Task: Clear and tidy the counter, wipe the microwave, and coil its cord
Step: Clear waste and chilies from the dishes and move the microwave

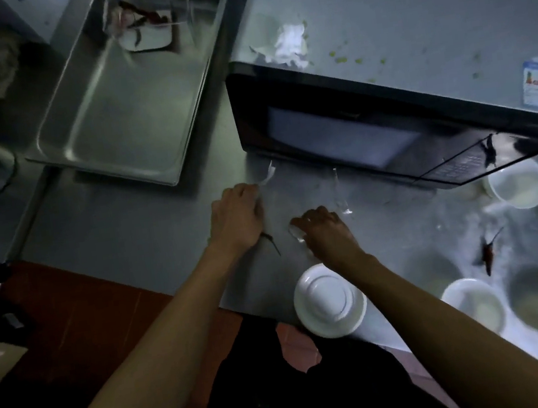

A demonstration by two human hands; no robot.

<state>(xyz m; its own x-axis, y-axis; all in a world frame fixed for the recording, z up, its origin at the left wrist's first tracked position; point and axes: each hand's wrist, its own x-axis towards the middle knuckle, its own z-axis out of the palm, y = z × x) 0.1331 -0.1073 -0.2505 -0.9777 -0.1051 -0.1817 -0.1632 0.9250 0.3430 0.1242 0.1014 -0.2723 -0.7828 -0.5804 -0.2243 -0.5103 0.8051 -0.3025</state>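
- Steel counter [146, 220] fills the view, its near edge running diagonally from the left down to the lower right, red floor tiles [80, 317] below it; bare steel lies open to the left of both hands.
- Microwave [396, 60] sits at the upper right, door facing the person, a crumpled white tissue [289, 45] and green specks on its top near the front left corner.
- Steel tray [129, 92] stands just left of the microwave, holding scraps at its far end.
- White bowls [518, 184] crowd the right side; an upturned one [330, 300] sits at the counter's edge, just beside the right wrist.
- Left hand [236, 216] rests knuckles-up, fingers curled, pinching a clear plastic scrap [268, 173].
- Right hand [324, 230] lies curled over a similar clear scrap [297, 232].
- Dried chili [488, 253] lies among the bowls.
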